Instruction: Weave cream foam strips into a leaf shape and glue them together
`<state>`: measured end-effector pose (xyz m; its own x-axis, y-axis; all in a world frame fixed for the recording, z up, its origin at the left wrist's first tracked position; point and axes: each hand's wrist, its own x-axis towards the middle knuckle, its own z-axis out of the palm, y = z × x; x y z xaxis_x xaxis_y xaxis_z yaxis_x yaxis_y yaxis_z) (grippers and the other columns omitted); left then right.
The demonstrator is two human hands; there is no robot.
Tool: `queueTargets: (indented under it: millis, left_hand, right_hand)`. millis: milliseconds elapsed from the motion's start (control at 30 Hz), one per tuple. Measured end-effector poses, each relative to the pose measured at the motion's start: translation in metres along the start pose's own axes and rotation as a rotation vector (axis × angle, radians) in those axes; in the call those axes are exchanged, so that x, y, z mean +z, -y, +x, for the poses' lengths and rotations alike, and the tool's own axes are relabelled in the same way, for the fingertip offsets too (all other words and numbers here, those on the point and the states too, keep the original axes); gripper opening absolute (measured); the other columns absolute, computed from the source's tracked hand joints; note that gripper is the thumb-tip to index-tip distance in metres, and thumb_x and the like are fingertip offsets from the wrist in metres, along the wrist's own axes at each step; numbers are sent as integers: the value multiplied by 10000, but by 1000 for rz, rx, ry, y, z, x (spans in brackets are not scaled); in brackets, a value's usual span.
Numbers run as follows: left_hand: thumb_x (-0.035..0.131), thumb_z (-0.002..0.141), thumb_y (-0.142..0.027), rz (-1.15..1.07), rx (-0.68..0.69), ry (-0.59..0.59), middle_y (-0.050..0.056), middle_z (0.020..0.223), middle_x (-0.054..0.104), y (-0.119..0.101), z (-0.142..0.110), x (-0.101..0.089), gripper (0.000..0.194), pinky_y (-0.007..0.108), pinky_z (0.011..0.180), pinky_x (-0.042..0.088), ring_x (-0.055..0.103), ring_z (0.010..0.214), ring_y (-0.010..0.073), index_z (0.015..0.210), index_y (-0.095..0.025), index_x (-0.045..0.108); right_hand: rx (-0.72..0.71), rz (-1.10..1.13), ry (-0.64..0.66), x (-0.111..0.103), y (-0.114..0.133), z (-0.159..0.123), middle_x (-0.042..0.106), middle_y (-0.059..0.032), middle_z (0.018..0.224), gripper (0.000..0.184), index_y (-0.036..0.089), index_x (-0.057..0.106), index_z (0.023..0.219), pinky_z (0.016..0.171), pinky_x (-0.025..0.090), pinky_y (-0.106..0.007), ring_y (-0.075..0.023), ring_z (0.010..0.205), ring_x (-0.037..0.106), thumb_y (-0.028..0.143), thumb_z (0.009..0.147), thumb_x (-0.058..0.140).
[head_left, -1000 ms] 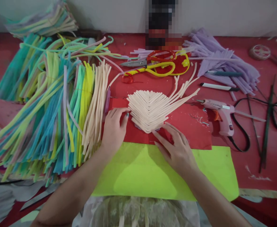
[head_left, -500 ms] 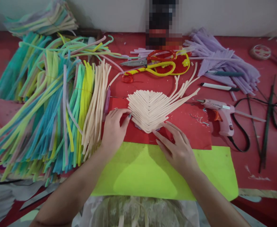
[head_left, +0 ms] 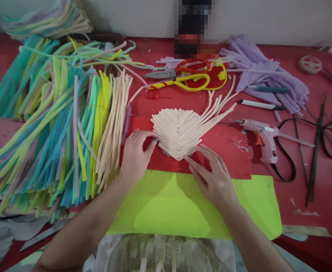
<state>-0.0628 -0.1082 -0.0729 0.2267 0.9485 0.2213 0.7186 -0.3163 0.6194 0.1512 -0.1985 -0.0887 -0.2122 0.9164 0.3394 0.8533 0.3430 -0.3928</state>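
A cream leaf-shaped piece of pipe cleaners (head_left: 178,128), laid side by side in a chevron, lies flat in front of me. Several of its stems fan out loose to the upper right. My left hand (head_left: 137,151) pinches its left edge, thumb and index fingertip close together. Along the lower right edge, near the bottom point, rest the stretched fingers of my right hand (head_left: 212,172). Under the piece lies a red sheet (head_left: 228,158), and a lime-green sheet (head_left: 171,207) sits nearer to me. Something greyish shows slightly beneath the lower edge.
Bundles of coloured pipe cleaners (head_left: 49,143) fill the left side, cream ones (head_left: 113,128) closest. Scissors (head_left: 180,77) lie behind the piece. Purple pipe cleaners (head_left: 268,75) and a white pen (head_left: 259,104) are back right. A pink glue gun (head_left: 263,138) with its black cord lies at right.
Both hands keep nearly the same places on the piece. The whole view has shifted slightly, so most things sit a little farther left.
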Motion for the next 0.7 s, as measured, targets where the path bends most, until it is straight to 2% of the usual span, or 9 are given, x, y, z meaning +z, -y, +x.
queueTargets:
  millis: [233,500,700]
  left_hand:
    - [589,829,-124,66,101,-43,51,930,627,-2,-3,4,84,408,845,496,594,903,206,877,-188,614]
    - [609,843,-149,23,256,96,31,887,620,-4,-5,7,36,342,786,485,586,855,181,854,-183,617]
    - [609,847,-158,30,260,137,35,894,637,-4,-5,6,45,351,796,479,593,872,190,882,-181,623]
  right_hand:
    - [-12,-9,-3,1,0,-1,538,-133,1304,356,246,623,1215,969,491,-464,-278,1254,493,164,875,555]
    - [-121,-61,21,0,2,1,568,-122,1334,418,193,542,1303,1028,457,-432,-252,1303,468,130,890,524]
    - [-139,-1,49,2,2,2,566,-113,1341,473,176,445,1381,1059,438,-405,-210,1295,481,121,913,478]
